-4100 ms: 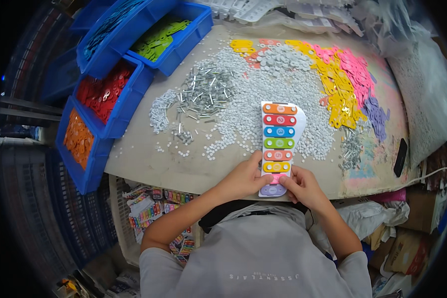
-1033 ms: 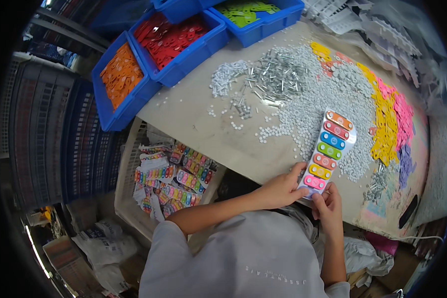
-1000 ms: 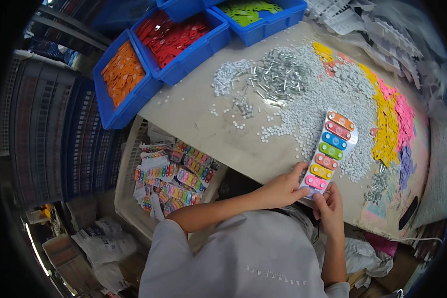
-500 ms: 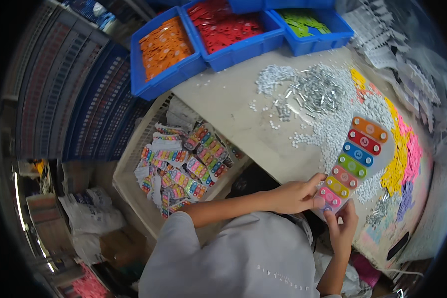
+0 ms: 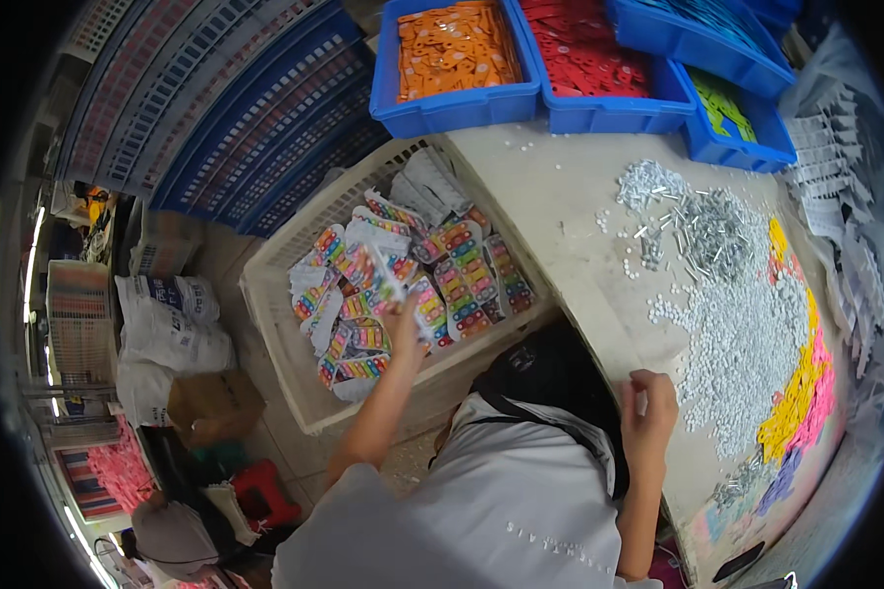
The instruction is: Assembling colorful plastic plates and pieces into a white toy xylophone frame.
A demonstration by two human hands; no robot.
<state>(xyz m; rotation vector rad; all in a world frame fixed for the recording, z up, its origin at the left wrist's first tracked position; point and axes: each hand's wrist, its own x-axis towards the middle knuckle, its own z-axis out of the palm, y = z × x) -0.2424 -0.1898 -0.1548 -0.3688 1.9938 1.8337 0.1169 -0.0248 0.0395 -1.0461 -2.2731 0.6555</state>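
My left hand (image 5: pixel 401 329) reaches over the white plastic crate (image 5: pixel 280 368) at the table's left side. Pinched in its fingers is a multicoloured strip (image 5: pixel 387 279), tilted nearly edge-on and smeared by motion. Below it, similar strips (image 5: pixel 467 285) lie heaped in the crate, with coloured bands and round white studs; some show pale backs. At the table's near left edge, my right hand (image 5: pixel 648 410) rests with fingers loosely bent and a gap beside the thumb. Nothing shows between them. Small white studs (image 5: pixel 732 363) are spread to its right.
Blue bins hold orange (image 5: pixel 457 54), red (image 5: pixel 589 59) and green (image 5: pixel 722 106) pieces along the far edge. Metal pins (image 5: pixel 712 236) and yellow (image 5: pixel 788 417) and pink pieces (image 5: pixel 813 391) lie on the table (image 5: pixel 589 255). Stacked blue crates (image 5: pixel 265 137) stand at far left.
My left hand has carried the multicoloured strip from over the table leftward to the crate. My right hand has let go of it and rests at the table edge. The view has shifted left.
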